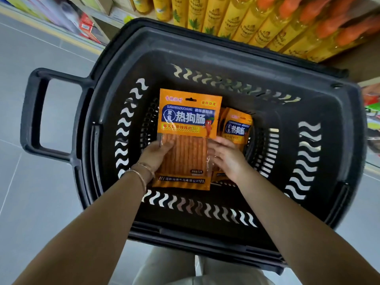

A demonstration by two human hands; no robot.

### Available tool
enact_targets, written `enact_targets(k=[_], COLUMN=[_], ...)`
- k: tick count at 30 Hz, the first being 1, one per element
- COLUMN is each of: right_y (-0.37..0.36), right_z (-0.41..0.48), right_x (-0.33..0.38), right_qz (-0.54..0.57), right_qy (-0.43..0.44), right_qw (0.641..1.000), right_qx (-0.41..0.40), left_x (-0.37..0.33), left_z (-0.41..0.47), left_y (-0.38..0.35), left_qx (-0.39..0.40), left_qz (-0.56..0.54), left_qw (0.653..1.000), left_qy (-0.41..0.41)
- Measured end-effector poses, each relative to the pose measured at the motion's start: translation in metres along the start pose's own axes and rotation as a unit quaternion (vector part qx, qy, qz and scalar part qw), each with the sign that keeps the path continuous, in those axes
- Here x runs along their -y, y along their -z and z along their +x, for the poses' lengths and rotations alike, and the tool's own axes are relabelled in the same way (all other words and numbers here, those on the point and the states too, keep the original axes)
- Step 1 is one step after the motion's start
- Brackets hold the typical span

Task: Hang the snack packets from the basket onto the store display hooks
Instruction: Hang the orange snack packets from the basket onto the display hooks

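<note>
The person leans over a black basket (205,48) on the floor beside a shelf of yellow bottles (242,19). Both hands are down inside it, on one orange snack packet (187,128). The left hand (156,153) is partly curled on the packet's left edge, thumb over the clear window; the right hand (226,155) lies loosely open against the right edge, steadying more than gripping. Held by its sides like this, the packet stays flat and its printed face readable. Its long axis runs away from the person, hang-hole end farthest, so it should meet a hook hole-first. More packets (236,128) lie beneath and to the right. No display hooks are in sight.
</note>
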State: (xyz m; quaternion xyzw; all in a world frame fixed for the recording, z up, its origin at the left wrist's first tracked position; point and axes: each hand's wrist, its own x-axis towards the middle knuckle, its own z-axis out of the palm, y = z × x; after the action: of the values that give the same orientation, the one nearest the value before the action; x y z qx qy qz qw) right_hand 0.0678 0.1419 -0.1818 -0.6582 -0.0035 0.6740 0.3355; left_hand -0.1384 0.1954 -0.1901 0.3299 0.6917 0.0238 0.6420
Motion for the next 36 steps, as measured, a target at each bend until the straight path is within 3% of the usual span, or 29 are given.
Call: enact_targets(k=[3, 5, 7, 12, 17, 20, 23, 26, 31, 36], right_y=[0.021, 0.04, 0.06, 0.069, 0.056, 0.057, 0.062, 0.067, 0.061, 0.049], right_z=[0.028, 0.045, 0.06, 0.081, 0.072, 0.072, 0.085, 0.086, 0.058, -0.003], right_x=[-0.013, -0.024, -0.034, -0.064, -0.073, -0.07, -0.062, -0.059, -0.051, -0.031], right_qz=[-0.12, -0.138, -0.189, -0.254, -0.309, -0.283, -0.269, -0.158, -0.113, -0.141], right_qy=[0.037, 0.048, 0.029, -0.069, 0.039, 0.055, -0.025, -0.081, -0.004, 0.061], right_qw=[0.982, 0.96, 0.937, 0.939, 0.92, 0.928, 0.935, 0.962, 0.965, 0.975], right_qx=[-0.144, -0.238, -0.292, -0.219, -0.238, -0.235, -0.228, -0.208, -0.237, -0.158], left_x=[0.002, 0.007, 0.009, 0.004, 0.005, 0.004, 0.005, 0.004, -0.005, -0.023], left_z=[0.004, 0.007, 0.008, 0.006, 0.006, 0.006, 0.005, 0.001, -0.011, -0.05], left_y=[-0.004, -0.001, 0.0, -0.005, -0.003, -0.003, -0.003, -0.003, -0.001, 0.002], left_qx=[-0.059, -0.087, -0.106, -0.111, -0.098, -0.096, -0.09, -0.085, -0.058, -0.093], left_qz=[-0.012, 0.002, -0.01, -0.039, -0.014, -0.017, -0.017, -0.026, -0.015, 0.007], left_qw=[0.998, 0.996, 0.994, 0.993, 0.995, 0.995, 0.996, 0.996, 0.997, 0.996], left_qy=[-0.004, 0.011, 0.032, 0.013, 0.007, 0.009, 0.018, 0.023, 0.037, 0.003])
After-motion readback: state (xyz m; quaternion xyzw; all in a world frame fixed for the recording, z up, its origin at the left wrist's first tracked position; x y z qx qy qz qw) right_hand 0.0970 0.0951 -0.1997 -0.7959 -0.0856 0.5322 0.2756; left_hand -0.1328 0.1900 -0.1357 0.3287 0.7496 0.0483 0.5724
